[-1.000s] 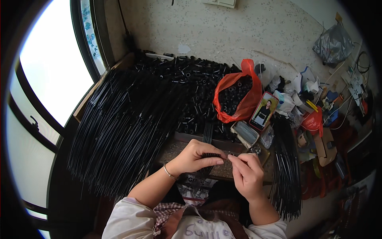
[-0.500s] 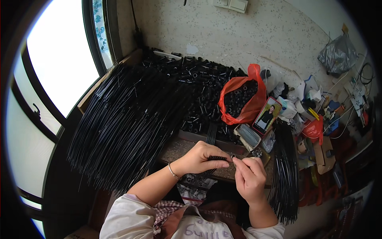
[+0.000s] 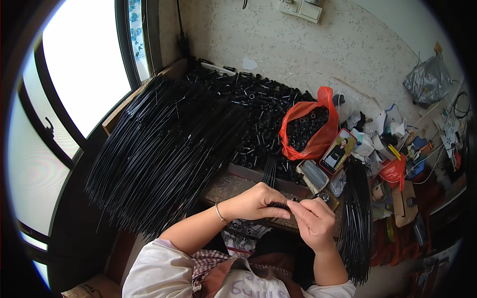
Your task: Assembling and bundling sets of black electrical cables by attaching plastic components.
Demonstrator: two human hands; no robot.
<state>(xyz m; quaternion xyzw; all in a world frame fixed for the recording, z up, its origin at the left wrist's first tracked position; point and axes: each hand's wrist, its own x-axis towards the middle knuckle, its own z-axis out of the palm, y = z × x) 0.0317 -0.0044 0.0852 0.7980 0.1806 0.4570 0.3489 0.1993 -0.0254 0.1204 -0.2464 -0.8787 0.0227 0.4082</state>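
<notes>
My left hand (image 3: 257, 202) is closed round a bundle of thin black rods (image 3: 269, 173), which fan out beyond it over the table edge. Their dark ends line up in a row (image 3: 278, 204) between thumb and fingers. Touching that row, my right hand (image 3: 314, 221) is closed in a pinch at the tip of the left fingers. A small dark piece shows at the pinch, too small to name. Beside the right knuckles lies a little cluster of small shiny parts (image 3: 324, 196) on the table.
A big heap of long black rods (image 3: 149, 154) covers the left side. Short black tubular parts (image 3: 258, 107) pile up behind. An orange-red bag (image 3: 285, 136) holds black rings. A phone (image 3: 338, 151) leans beside a clear box (image 3: 314, 175); more rods (image 3: 355, 223) hang at right.
The whole view has shifted slightly, so the table appears a little lower and further right. My right fingertips have come in closer against the left hand's row of rod ends.
</notes>
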